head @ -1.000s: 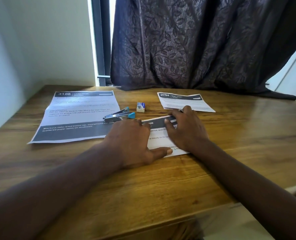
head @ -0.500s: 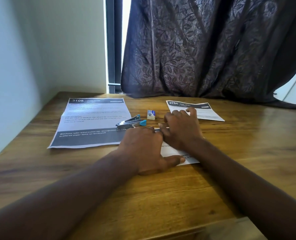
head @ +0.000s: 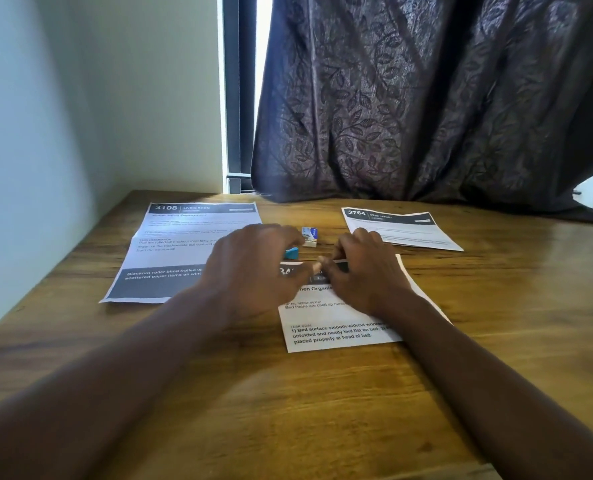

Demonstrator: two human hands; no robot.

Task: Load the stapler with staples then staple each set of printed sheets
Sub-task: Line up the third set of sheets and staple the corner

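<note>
Left hand (head: pixel 253 271) has shifted up off middle sheet set (head: pixel 336 330) onto stapler (head: pixel 291 252) at frame centre. Only blue end shows; grip: cannot tell. Right hand (head: pixel 368 275) fingers curled at set's top edge, pinch unclear. Staple box (head: pixel 310 235) just beyond stapler. Loading likely next.

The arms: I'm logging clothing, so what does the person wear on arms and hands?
Nothing that shows: no sleeves up to the picture's edge. The left hand and right hand have no gloves, watch or bracelets; no rings on the fingers in view.
</note>
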